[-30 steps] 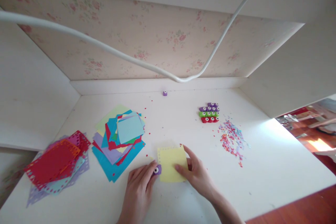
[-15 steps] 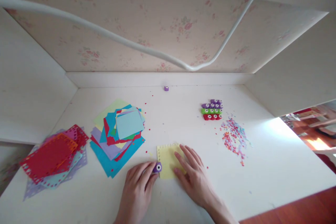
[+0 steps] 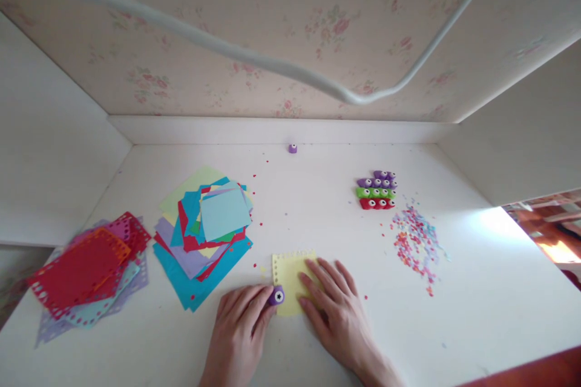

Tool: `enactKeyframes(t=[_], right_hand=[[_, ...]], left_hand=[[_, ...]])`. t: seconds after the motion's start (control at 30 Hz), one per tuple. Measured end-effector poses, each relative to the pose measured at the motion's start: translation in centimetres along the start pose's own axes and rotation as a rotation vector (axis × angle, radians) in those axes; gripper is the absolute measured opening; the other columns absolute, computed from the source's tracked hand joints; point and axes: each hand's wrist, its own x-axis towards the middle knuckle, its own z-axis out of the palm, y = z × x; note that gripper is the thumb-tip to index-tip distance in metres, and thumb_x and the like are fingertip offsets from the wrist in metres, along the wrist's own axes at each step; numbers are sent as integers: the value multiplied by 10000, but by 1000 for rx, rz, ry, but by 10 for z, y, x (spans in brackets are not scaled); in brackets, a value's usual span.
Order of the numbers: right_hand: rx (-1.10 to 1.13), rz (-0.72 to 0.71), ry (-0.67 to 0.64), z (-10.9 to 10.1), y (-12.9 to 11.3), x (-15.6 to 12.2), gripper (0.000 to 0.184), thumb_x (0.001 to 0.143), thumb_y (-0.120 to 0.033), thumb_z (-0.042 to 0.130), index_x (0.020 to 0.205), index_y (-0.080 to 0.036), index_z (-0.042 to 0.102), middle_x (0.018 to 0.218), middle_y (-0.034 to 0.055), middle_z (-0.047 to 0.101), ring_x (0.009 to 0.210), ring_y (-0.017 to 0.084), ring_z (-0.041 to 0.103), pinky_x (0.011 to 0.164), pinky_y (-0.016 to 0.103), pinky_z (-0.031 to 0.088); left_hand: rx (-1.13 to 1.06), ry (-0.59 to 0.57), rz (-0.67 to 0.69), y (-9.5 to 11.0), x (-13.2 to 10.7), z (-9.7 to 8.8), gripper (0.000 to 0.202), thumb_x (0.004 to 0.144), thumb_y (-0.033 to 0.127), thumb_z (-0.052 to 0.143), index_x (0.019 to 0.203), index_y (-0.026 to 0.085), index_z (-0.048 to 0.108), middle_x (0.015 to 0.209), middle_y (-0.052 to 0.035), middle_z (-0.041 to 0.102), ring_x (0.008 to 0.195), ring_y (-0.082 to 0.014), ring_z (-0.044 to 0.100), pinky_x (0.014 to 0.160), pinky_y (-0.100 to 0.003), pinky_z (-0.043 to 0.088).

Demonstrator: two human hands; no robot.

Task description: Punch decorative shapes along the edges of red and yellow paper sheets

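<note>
A small purple craft punch (image 3: pixel 277 295) with a star mark on its white top is gripped by my left hand (image 3: pixel 242 323), fingers pinched on its left side. The punch sits at the left edge of a yellow sheet of paper (image 3: pixel 290 275). Small holes run along the sheet's top edge and down its left edge above the punch. Spread over the right part of the sheet, my right hand (image 3: pixel 336 308) lies flat with fingers apart, touching the paper. The punch's slot is hidden.
Punched sheets (image 3: pixel 86 272) lie at the left beside a pile of coloured paper (image 3: pixel 224 211). Rows of purple, green and red punches (image 3: pixel 376 192) stand at the right, near scattered paper bits (image 3: pixel 415 239). One purple punch (image 3: pixel 293 149) stands at the back. A white cable (image 3: pixel 272 66) hangs in front.
The view has shifted slightly. The purple punch has moved a little onto the yellow sheet's left edge with my left hand. My right hand stays on the paper.
</note>
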Motion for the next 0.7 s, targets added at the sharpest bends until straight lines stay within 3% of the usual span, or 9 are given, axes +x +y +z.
enactKeyframes(t=[0.27, 0.43, 0.7], right_hand=[[-14, -6, -3, 2, 1, 0, 391, 939, -313, 582, 1328, -285, 566, 1438, 30, 508, 1325, 305, 453, 1083, 570, 354], [-10, 0, -2, 1, 1, 1, 393, 936, -313, 583, 1328, -290, 567, 1430, 36, 516, 1318, 308, 463, 1080, 567, 364], [9, 2, 22, 1, 0, 0, 404, 937, -313, 575, 1339, -285, 557, 1418, 48, 530, 1315, 308, 467, 1080, 568, 369]], left_hand=[[2, -45, -28, -2, -4, 1, 288, 932, 272, 589, 1217, 234, 596, 1079, -59, 718, 966, -216, 660, 862, -350, 501], [-34, -66, -106, 3, 2, -9, 353, 902, 342, 608, 1237, 234, 577, 1133, -85, 685, 1025, -238, 645, 873, -362, 535], [-132, -154, -222, 18, 29, -12, 178, 948, 325, 520, 1044, 241, 644, 993, -69, 684, 953, -217, 652, 845, -347, 550]])
